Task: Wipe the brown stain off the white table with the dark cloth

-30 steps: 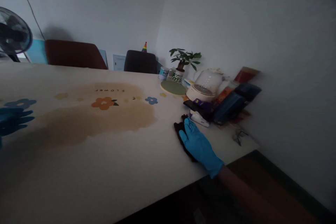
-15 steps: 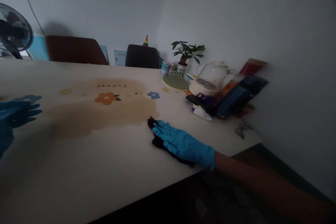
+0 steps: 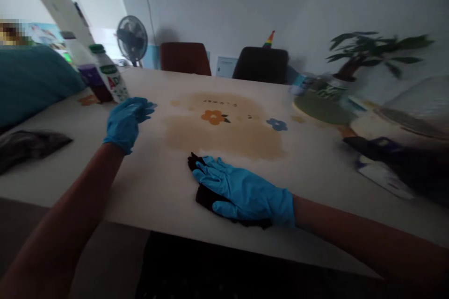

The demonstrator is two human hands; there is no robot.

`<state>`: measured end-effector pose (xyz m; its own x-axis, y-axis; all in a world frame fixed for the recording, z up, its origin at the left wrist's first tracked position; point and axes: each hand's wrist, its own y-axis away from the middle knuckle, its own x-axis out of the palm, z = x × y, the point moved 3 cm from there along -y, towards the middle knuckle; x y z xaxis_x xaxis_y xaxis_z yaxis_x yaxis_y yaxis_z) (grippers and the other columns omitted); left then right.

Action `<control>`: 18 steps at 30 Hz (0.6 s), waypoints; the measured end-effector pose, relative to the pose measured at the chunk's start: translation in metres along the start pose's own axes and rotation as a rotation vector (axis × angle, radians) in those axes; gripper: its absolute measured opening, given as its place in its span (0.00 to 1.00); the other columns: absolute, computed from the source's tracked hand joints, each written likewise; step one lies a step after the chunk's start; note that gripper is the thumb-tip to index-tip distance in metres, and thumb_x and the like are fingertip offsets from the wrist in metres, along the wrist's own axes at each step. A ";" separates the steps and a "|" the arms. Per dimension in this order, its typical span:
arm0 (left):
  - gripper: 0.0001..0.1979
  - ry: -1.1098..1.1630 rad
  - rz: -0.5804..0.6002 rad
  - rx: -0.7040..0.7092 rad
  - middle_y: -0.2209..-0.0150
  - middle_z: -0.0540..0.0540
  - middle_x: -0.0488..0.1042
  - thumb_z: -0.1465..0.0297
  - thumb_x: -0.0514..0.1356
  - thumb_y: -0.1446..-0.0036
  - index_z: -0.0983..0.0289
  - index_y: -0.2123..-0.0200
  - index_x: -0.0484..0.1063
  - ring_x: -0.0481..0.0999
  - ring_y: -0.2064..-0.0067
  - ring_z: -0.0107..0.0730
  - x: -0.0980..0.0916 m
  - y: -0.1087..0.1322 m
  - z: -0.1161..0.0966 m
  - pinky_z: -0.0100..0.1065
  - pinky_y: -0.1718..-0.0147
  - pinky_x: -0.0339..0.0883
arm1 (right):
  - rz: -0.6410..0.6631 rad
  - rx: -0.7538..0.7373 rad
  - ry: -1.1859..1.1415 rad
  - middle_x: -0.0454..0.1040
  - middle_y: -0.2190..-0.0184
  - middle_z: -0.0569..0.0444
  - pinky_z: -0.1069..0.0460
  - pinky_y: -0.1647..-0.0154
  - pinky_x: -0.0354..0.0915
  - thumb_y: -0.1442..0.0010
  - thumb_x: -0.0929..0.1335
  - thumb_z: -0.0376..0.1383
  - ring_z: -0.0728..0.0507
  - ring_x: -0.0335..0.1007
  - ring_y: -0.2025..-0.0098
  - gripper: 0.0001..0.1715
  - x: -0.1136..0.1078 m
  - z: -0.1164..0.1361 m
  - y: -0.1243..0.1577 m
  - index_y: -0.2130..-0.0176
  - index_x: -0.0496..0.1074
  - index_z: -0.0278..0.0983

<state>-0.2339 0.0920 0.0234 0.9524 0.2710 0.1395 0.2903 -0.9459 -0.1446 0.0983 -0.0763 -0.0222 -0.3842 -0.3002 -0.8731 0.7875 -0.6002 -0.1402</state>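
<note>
Right grip (image 3: 242, 191): we have it open, palm-down on the black cloth (image 3: 205, 197), which lies on the tabletop (image 3: 157, 184), our side of the tan print (image 3: 224, 139). Our left grip (image 3: 126, 122), loosely open, is near the green-capped bottle (image 3: 111, 77).

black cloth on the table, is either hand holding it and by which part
The right hand lies flat on the middle of the black cloth, with no clear grip; its edges show beyond the hand. Nothing shows in the left hand.

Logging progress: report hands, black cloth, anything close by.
Right hand palm-down on black cloth. Black cloth on table. Left hand curled, grip unclear. White bottle beyond left hand.
</note>
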 end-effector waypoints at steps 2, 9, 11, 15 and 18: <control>0.07 0.038 -0.041 -0.028 0.52 0.61 0.91 0.80 0.63 0.31 0.65 0.56 0.81 0.90 0.37 0.50 0.003 -0.001 -0.007 0.62 0.22 0.75 | 0.009 -0.040 -0.019 0.48 0.09 0.52 0.29 0.06 0.47 0.15 0.72 0.55 0.30 0.42 0.07 0.52 0.007 0.001 -0.031 0.07 0.51 0.50; 0.08 0.124 -0.075 -0.023 0.55 0.54 0.91 0.79 0.62 0.28 0.62 0.54 0.79 0.89 0.47 0.40 -0.008 -0.016 -0.019 0.58 0.26 0.77 | 0.035 -0.230 0.038 0.55 0.09 0.42 0.29 0.06 0.51 0.15 0.73 0.53 0.25 0.53 0.08 0.48 0.042 0.020 -0.147 0.10 0.64 0.38; 0.09 0.130 -0.076 -0.003 0.54 0.53 0.92 0.79 0.62 0.27 0.63 0.51 0.79 0.89 0.48 0.38 -0.016 -0.023 -0.021 0.56 0.26 0.78 | 0.035 -0.236 0.097 0.56 0.10 0.43 0.32 0.06 0.51 0.15 0.73 0.53 0.26 0.54 0.08 0.46 0.051 0.028 -0.177 0.12 0.67 0.37; 0.09 0.151 -0.080 0.017 0.49 0.53 0.92 0.75 0.64 0.25 0.62 0.46 0.81 0.88 0.40 0.39 -0.028 -0.034 -0.021 0.52 0.28 0.79 | 0.030 -0.225 0.280 0.63 0.11 0.43 0.35 0.07 0.55 0.14 0.72 0.52 0.30 0.62 0.11 0.41 0.063 0.040 -0.233 0.16 0.72 0.34; 0.05 0.255 -0.100 0.014 0.48 0.56 0.91 0.70 0.68 0.24 0.61 0.48 0.82 0.90 0.36 0.43 -0.031 -0.038 -0.018 0.45 0.32 0.82 | -0.023 -0.218 0.348 0.72 0.15 0.46 0.37 0.09 0.58 0.13 0.71 0.51 0.32 0.67 0.14 0.31 0.069 0.040 -0.273 0.24 0.80 0.38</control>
<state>-0.2758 0.1160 0.0418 0.8653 0.3079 0.3954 0.3848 -0.9137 -0.1305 -0.1626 0.0376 -0.0260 -0.2464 0.0030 -0.9692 0.8788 -0.4210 -0.2247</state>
